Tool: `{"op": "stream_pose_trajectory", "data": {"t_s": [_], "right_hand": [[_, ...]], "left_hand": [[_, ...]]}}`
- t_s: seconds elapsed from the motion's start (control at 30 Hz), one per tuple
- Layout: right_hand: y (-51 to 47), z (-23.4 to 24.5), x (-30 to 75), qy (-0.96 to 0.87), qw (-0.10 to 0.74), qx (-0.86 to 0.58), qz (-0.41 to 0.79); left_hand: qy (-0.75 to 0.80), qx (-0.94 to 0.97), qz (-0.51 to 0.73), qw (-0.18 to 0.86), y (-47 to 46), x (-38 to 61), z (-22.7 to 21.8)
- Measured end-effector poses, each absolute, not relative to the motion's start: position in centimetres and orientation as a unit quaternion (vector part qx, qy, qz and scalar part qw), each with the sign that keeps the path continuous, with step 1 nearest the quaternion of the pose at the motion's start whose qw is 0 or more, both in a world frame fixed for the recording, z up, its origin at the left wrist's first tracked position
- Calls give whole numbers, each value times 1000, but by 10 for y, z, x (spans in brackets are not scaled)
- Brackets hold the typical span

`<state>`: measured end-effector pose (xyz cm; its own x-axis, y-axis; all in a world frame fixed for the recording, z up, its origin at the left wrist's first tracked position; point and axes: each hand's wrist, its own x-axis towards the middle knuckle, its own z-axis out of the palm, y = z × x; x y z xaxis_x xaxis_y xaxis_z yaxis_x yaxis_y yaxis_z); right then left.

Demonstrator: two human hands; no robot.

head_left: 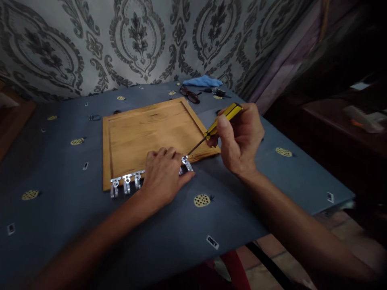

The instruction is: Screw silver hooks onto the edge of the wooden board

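A framed wooden board lies flat on the table. Along its near edge runs a silver metal hook rail with several hooks hanging over the side. My left hand presses down over the middle of the rail, hiding part of it, its fingers bent and its thumb by the right-end hook. Gripped in my right hand is a screwdriver with a yellow and black handle. It slants down to the left, and its tip meets the rail's right end. Whether a screw sits under the tip is too small to tell.
A blue tablecloth with pineapple prints covers the table. Sunglasses, a blue cloth and keys lie behind the board. A small ring-shaped object sits to its left. Patterned fabric hangs at the back.
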<state>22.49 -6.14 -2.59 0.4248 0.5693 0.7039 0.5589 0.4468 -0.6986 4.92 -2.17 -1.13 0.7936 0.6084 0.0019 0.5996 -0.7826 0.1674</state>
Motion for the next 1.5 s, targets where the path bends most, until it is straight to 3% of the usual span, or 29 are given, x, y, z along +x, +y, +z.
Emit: {"op": "stream_pose_trajectory", "data": {"t_s": [0.8, 1.27, 1.5], "right_hand": [[-62, -29, 219, -556, 653, -512, 52], [-68, -30, 216, -592, 621, -514, 22], [-70, -26, 216, -572, 643, -509, 18]], "left_hand": [[322, 944, 12, 76, -21, 50, -10], [318, 945, 12, 76, -20, 50, -10], [316, 946, 9, 76, -21, 50, -9]]}}
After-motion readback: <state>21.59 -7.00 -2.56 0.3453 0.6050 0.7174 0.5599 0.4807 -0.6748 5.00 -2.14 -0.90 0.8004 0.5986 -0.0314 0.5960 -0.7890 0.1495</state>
